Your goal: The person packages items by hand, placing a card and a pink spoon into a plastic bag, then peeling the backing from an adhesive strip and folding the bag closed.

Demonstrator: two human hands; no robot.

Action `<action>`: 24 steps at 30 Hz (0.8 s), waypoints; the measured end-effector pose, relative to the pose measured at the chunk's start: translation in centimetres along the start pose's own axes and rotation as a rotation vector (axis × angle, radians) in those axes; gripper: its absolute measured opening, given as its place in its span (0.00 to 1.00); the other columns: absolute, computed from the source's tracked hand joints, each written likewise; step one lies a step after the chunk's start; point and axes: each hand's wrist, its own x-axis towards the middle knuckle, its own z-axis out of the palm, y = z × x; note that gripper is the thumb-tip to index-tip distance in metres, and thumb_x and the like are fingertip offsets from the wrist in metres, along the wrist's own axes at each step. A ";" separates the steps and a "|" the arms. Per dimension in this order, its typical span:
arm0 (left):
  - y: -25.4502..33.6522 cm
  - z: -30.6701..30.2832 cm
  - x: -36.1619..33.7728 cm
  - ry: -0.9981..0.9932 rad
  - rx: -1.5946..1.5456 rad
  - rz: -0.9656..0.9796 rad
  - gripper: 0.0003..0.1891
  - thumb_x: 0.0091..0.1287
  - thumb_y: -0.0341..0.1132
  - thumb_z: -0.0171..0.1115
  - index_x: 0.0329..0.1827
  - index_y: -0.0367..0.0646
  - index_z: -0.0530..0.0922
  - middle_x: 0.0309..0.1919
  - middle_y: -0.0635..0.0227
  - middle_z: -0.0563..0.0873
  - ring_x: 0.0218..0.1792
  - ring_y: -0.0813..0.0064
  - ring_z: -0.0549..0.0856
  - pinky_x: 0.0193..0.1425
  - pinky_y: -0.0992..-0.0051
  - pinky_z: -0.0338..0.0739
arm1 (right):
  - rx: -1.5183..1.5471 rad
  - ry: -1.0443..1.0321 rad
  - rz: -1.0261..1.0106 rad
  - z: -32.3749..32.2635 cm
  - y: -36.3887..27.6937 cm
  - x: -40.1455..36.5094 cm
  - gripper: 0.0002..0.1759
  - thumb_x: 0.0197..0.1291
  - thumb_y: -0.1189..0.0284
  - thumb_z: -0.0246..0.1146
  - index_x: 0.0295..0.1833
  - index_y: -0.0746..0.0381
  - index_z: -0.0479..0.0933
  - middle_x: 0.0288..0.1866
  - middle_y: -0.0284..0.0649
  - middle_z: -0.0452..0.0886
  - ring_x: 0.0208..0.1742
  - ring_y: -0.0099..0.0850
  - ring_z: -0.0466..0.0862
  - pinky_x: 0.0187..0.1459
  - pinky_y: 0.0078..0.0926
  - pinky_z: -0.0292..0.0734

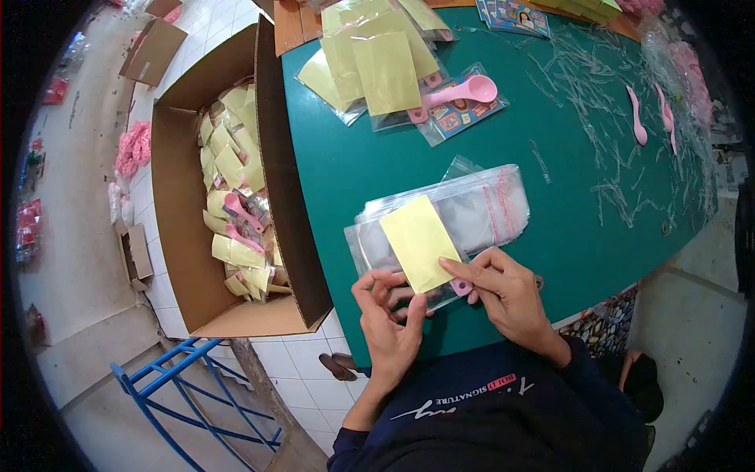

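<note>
Close to my body, both hands hold a clear plastic packet with a yellow card (419, 245) on its face. A pink spoon handle (462, 288) with a hole shows at the packet's lower right. My left hand (393, 318) is closed at the lower left edge, thumb against the card's bottom corner. The right hand (507, 299) pinches the right side, index finger resting on the card. Just beyond lies a stack of clear plastic bags (472, 208) with pink-marked flaps. The spoon's bowl is hidden.
Left of the green table (330, 212) stands a cardboard box (179, 236) with many filled packets. Yellow-backed packets (385, 75) and a pink spoon (464, 93) lie at the table's far side. Plastic strips (586, 110) and two pink spoons (637, 118) are at right.
</note>
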 end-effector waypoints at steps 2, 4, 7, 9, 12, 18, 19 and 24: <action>0.3 0.0 0.4 -0.028 0.048 -0.024 0.23 0.61 0.23 0.60 0.56 0.34 0.59 0.42 0.56 0.77 0.38 0.75 0.83 0.35 0.81 0.82 | 0.005 -0.007 0.016 0.0 0.0 -0.1 0.28 0.52 0.88 0.54 0.57 0.53 0.78 0.31 0.39 0.70 0.31 0.26 0.75 0.31 0.21 0.75; 0.3 0.0 0.7 -0.061 0.105 -0.029 0.24 0.62 0.23 0.59 0.57 0.36 0.58 0.41 0.58 0.77 0.38 0.76 0.83 0.34 0.80 0.82 | -0.031 -0.030 0.015 -0.1 -0.2 0.0 0.28 0.52 0.88 0.54 0.58 0.52 0.77 0.31 0.39 0.70 0.30 0.27 0.74 0.32 0.22 0.75; 0.1 0.1 0.8 -0.096 0.180 -0.007 0.25 0.63 0.22 0.57 0.60 0.39 0.56 0.40 0.61 0.77 0.39 0.76 0.82 0.35 0.79 0.83 | -0.088 -0.056 -0.012 0.1 -0.1 0.0 0.30 0.53 0.87 0.53 0.59 0.49 0.76 0.32 0.40 0.69 0.30 0.30 0.74 0.34 0.24 0.74; 0.0 0.2 0.7 -0.090 0.198 0.008 0.26 0.62 0.21 0.57 0.61 0.40 0.56 0.40 0.62 0.77 0.39 0.77 0.82 0.35 0.79 0.83 | -0.141 -0.082 -0.029 0.2 -0.2 0.0 0.30 0.54 0.86 0.53 0.60 0.47 0.75 0.32 0.40 0.68 0.31 0.32 0.74 0.35 0.26 0.74; 0.1 0.4 0.7 -0.072 0.161 0.029 0.27 0.62 0.19 0.57 0.62 0.41 0.55 0.40 0.63 0.77 0.39 0.78 0.82 0.34 0.80 0.82 | -0.228 -0.134 -0.027 0.3 -0.5 -0.1 0.28 0.59 0.83 0.50 0.60 0.42 0.74 0.34 0.41 0.66 0.31 0.34 0.74 0.35 0.28 0.74; 0.3 0.6 0.5 -0.019 0.073 -0.021 0.27 0.63 0.20 0.56 0.63 0.42 0.55 0.38 0.66 0.77 0.35 0.83 0.80 0.33 0.85 0.78 | -0.334 -0.186 -0.009 0.5 -0.9 0.0 0.27 0.64 0.79 0.46 0.61 0.38 0.73 0.36 0.42 0.64 0.31 0.35 0.74 0.34 0.31 0.74; 0.4 0.5 0.5 -0.021 0.078 -0.035 0.27 0.63 0.21 0.56 0.63 0.42 0.55 0.37 0.67 0.77 0.33 0.84 0.79 0.32 0.86 0.76 | -0.336 -0.189 -0.009 0.5 -0.9 0.0 0.27 0.64 0.79 0.46 0.61 0.37 0.72 0.36 0.42 0.64 0.31 0.35 0.74 0.34 0.31 0.74; 0.6 -0.2 0.9 -0.015 0.044 -0.067 0.26 0.64 0.22 0.56 0.63 0.42 0.57 0.30 0.72 0.79 0.29 0.89 0.76 0.29 0.91 0.66 | -0.288 -0.170 -0.059 0.5 -1.0 -0.1 0.28 0.61 0.82 0.49 0.62 0.42 0.72 0.34 0.42 0.66 0.31 0.34 0.74 0.34 0.29 0.74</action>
